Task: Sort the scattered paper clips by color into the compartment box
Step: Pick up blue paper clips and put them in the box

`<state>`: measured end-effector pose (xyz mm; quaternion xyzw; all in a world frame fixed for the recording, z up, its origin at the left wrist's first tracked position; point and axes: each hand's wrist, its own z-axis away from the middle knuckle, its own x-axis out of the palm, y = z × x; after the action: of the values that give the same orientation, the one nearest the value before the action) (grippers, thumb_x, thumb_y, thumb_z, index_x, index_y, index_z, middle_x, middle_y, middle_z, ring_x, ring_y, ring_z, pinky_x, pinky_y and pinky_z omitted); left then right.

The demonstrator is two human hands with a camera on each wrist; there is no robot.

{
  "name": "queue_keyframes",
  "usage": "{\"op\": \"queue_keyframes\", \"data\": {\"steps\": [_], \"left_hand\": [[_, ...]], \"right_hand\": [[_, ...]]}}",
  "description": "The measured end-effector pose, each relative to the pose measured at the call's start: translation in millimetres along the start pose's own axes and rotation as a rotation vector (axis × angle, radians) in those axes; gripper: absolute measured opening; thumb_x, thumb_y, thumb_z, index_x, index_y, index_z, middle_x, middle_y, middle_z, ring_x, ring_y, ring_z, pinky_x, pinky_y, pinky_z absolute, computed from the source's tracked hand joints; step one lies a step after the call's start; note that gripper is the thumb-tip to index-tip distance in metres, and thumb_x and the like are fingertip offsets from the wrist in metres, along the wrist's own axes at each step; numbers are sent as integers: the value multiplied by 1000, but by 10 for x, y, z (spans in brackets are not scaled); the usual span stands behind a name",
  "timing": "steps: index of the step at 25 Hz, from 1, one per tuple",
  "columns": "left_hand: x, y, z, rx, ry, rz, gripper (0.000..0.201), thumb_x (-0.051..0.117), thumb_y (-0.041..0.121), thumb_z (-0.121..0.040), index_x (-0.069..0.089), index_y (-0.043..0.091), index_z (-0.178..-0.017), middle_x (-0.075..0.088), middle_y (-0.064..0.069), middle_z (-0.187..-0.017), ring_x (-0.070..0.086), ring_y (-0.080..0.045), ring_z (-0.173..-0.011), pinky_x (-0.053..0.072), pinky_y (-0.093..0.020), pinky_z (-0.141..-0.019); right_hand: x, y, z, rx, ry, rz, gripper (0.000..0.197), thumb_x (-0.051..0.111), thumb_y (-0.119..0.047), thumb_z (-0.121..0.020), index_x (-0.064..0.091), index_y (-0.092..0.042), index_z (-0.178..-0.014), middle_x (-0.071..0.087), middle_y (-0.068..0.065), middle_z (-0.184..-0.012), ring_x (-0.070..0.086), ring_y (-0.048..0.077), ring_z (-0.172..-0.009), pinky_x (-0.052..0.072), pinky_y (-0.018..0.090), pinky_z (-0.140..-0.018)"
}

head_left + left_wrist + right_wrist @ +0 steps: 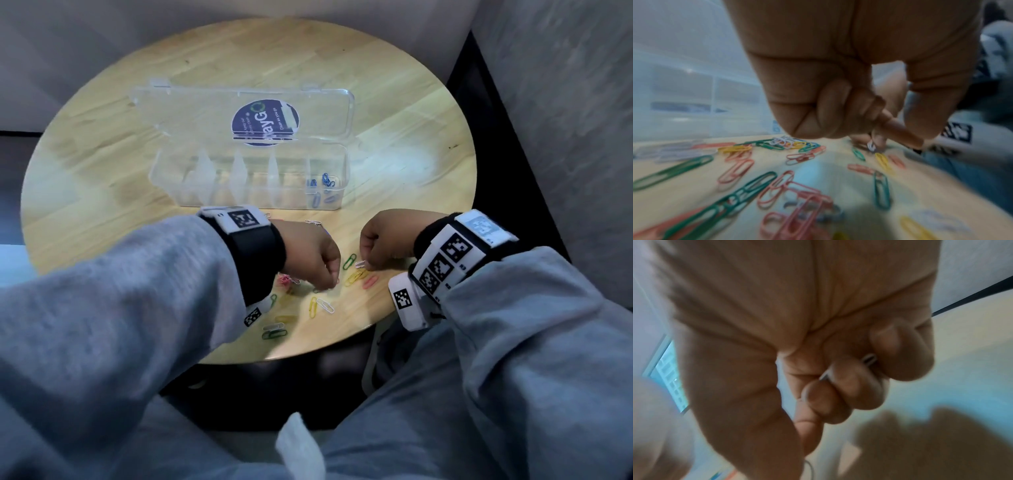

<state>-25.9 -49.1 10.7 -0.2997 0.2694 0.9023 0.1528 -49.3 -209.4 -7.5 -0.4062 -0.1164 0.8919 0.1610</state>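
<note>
Paper clips of several colours lie scattered on the near part of the round wooden table (pixel 102 171), among them a green one (pixel 349 262), yellow ones (pixel 356 275) and a white one (pixel 325 305). The clear compartment box (pixel 239 202) stands open behind them, with blue clips (pixel 325 185) in its rightmost compartment. My right hand (pixel 368 265) pinches a white paper clip (pixel 360 263), and white wire (pixel 869 359) shows between its curled fingers. My left hand (pixel 330 282) is curled, its fingertips down among the clips. Whether it pinches one is hidden.
The box lid (pixel 205 109) lies flipped back flat on the table, with a round dark sticker on it. Pink clips (pixel 735 172) and green clips (pixel 881 191) crowd the table under my left wrist. The table's near edge runs just below both wrists, with my lap beneath it.
</note>
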Motion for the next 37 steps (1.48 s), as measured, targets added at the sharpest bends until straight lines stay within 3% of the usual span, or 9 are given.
{"op": "queue_keyframes", "data": {"steps": [3,8,13,17,22,27,30,33,37], "left_hand": [[107,52,-27,49,-36,-238,10,70,26,-74,63,30,-81,46,8,-59,45,-7,-56,35,-21,-54],[210,32,-134,90,-40,-358,14,72,29,-76,64,27,-88,46,12,-65,48,-13,-72,37,-24,-63],[245,-5,-177,67,-25,-334,12,71,28,-78,59,26,-79,51,10,-67,50,-13,-71,35,-23,-56],[83,-137,-55,-14,42,-1,20,76,25,-72,58,22,-65,57,12,-53,51,-2,-51,41,-22,-60],[-144,-324,84,3,128,571,30,69,-4,-75,52,13,-57,51,-12,-65,40,-19,-58,32,-27,-58],[-167,-427,120,-62,91,804,31,46,-15,-82,57,13,-73,50,2,-46,39,-9,-43,31,-15,-41],[-141,-436,124,-144,28,743,37,32,-9,-82,59,12,-69,44,-3,-46,36,-12,-40,28,-15,-38],[-120,-412,130,-176,18,711,32,28,-7,-80,49,9,-61,46,-3,-47,39,-10,-35,27,-14,-35],[-78,-341,132,-180,-22,251,18,54,15,-84,54,16,-67,44,2,-56,38,-13,-50,28,-21,-48]], "right_hand": [[-100,57,36,22,26,-95,6,64,-8,-75,69,-12,-77,65,-2,-68,54,9,-60,44,25,-63],[-184,92,33,14,62,-169,10,66,-12,-79,61,-18,-73,60,-5,-66,50,8,-55,39,20,-51],[-193,120,-23,-28,93,-355,18,61,-4,-83,67,-19,-90,60,-1,-71,55,11,-62,47,18,-59],[-197,75,-31,-15,79,-470,23,48,0,-86,64,-13,-77,57,7,-74,54,15,-62,49,16,-52],[-164,-63,-66,-9,12,-681,25,34,2,-91,50,-6,-74,52,10,-71,49,19,-58,43,21,-46],[-106,-132,-107,-40,-44,-660,23,36,5,-88,48,-8,-73,52,10,-69,52,20,-57,42,22,-43],[-85,-167,-117,-37,-68,-599,19,47,-1,-89,45,-10,-72,51,11,-69,54,20,-55,41,22,-43],[-82,-214,-163,-41,-36,-433,28,58,-22,-90,44,-14,-68,53,8,-61,55,19,-52,41,25,-50],[-81,-335,-174,-79,0,-236,31,61,-30,-86,44,-19,-63,53,2,-60,45,17,-51,37,27,-56]]}}
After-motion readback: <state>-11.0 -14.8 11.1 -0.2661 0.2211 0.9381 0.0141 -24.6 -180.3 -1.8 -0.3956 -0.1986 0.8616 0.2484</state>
